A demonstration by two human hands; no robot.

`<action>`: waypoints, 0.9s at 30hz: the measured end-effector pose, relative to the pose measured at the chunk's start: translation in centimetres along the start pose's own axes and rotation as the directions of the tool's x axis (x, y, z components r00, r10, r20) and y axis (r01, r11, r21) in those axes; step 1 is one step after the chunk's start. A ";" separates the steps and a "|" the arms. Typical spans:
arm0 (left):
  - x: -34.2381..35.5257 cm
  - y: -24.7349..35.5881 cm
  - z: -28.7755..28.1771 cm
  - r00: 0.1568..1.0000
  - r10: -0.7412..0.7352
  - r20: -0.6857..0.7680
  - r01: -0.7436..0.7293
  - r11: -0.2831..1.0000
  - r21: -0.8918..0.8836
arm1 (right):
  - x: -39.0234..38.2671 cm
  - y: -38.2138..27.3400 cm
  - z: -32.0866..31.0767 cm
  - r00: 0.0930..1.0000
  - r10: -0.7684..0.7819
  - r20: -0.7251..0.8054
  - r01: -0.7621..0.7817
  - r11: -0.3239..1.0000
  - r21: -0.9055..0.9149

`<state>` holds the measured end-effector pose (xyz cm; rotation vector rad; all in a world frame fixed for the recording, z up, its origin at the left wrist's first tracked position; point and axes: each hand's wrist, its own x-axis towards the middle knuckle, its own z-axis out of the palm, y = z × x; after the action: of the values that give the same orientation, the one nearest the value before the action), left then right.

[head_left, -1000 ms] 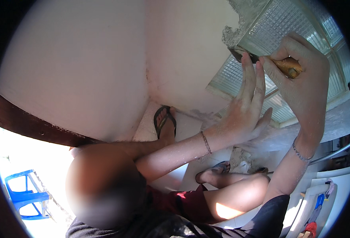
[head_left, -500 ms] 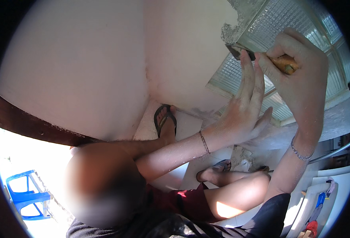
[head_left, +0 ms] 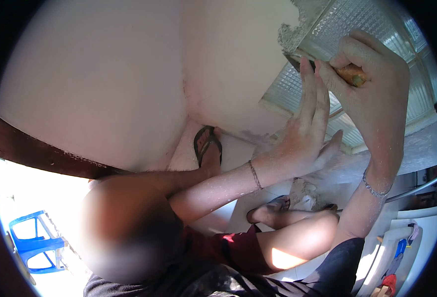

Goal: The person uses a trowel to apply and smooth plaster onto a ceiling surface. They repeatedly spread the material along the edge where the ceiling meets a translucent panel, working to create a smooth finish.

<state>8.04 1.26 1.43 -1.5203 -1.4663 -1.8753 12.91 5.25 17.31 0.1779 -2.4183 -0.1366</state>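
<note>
My right hand (head_left: 376, 84) is closed round the wooden handle (head_left: 352, 75) of a putty knife with a dark metal blade (head_left: 293, 61). Its blade tip touches the wall beside rough grey plaster (head_left: 289, 35), at the border of the ribbed glass window (head_left: 344, 27). Stretched out along the tool, the fingers of my left hand (head_left: 305, 126) rest their tips at the blade, and the thumb stands apart. Part of the blade is hidden behind those fingertips.
Pale walls (head_left: 94, 84) meet in a corner at the left and middle. Below the window runs a ledge (head_left: 376, 161). A blue plastic stool (head_left: 38, 245) stands at the lower left. White shelving (head_left: 401, 247) with small coloured items is at the lower right. My sandalled feet (head_left: 208, 146) are on the tiles.
The putty knife's blade has turned and now shows narrower, nearly edge-on, at the plaster border. Both hands have shifted only slightly, with the same hold on the tool.
</note>
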 end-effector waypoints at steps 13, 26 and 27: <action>-0.2 0.5 -0.4 0.998 -0.012 0.056 0.012 1.000 0.007 | 0.0 -1.0 1.2 0.981 0.069 -0.183 -0.067 0.998 0.020; 1.0 -0.4 -1.3 1.000 0.007 0.006 -0.007 1.000 -0.025 | 1.6 1.9 6.2 0.785 0.124 -0.607 0.038 0.968 0.247; 1.0 -0.8 -1.3 1.000 0.021 0.002 -0.021 0.999 -0.025 | 1.7 2.2 7.2 0.726 0.192 -0.660 0.087 0.927 0.366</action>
<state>6.40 0.82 1.99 -1.5442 -1.4276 -1.8870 6.68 7.49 13.29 0.2745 -1.6631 0.3729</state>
